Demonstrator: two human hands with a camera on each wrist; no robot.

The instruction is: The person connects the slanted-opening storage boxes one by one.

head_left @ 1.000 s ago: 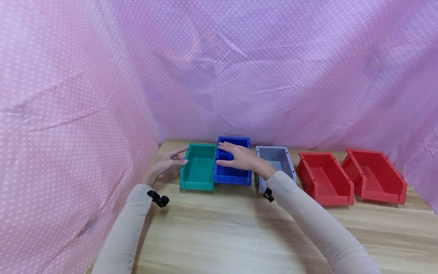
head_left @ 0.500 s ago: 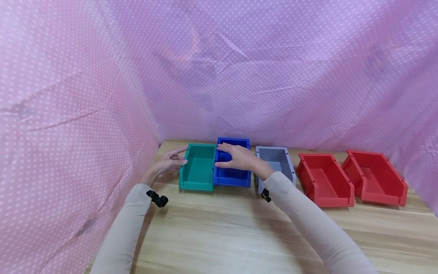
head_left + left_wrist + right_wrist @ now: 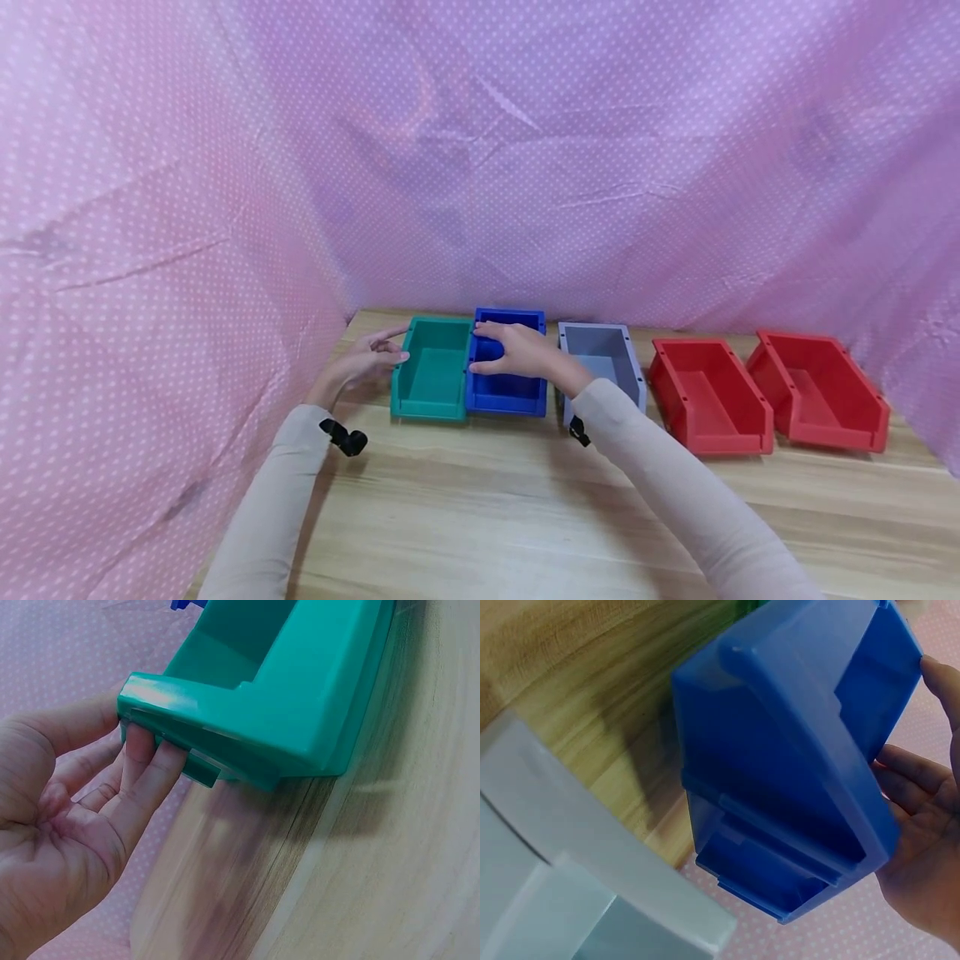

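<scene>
A green storage bin [image 3: 435, 375] sits at the left of the row, with a blue storage bin [image 3: 506, 403] right beside it. My left hand [image 3: 363, 358] holds the green bin at its left rim. In the left wrist view, its fingertips [image 3: 141, 746] tuck under that rim. Reaching across the blue bin, my right hand [image 3: 521, 350] grips the left rim, thumb nearer me. The right wrist view shows the blue bin's outer side and the hand [image 3: 930, 817] beyond it.
A grey bin [image 3: 636, 367] stands to the right of the blue one, partly under the right forearm. Two red bins [image 3: 708, 408] follow further right. Pink dotted cloth [image 3: 480, 167] hangs behind and at the left of the wooden table [image 3: 450, 517].
The blue bin has come toward me along the green bin's side, its front edge drawing closer to level with it; the right hand moved with it. The left hand and green bin have barely shifted.
</scene>
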